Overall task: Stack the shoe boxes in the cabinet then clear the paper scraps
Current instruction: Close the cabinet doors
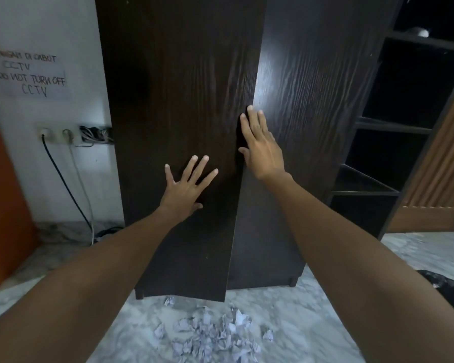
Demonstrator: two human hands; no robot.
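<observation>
- Cabinet (184,100): dark wood-grain, two tall doors, standing on a pale marbled floor (325,323). The left door sits slightly proud of the right along the centre seam, so it looks not fully closed.
- Left hand (186,184): flat on the left door, fingers spread wide, gripping nothing.
- Right hand (260,145): flat on the right door at the seam, fingers straight and together, gripping nothing.
- Shoe boxes: none visible; presumably behind the doors, cannot be confirmed.
- Paper scraps (210,334): crumpled grey-white pieces heaped on the floor just in front of the cabinet's base, not yet cleared.
- Open shelving (393,124): dark unit to the right of the cabinet.
- Wall sockets (55,133): left of the cabinet, cables trailing down.
- Risk: pressing the right door home first could trap the right thumb, which lies at the seam.
- Risk: scraps nearest the base could slip under the cabinet and be missed.
- Notice (30,74): on the wall left of the cabinet, handwritten, partly blurred; reads "…DI CABUT CCTV / DO NOT TURN OFF CCTV".
</observation>
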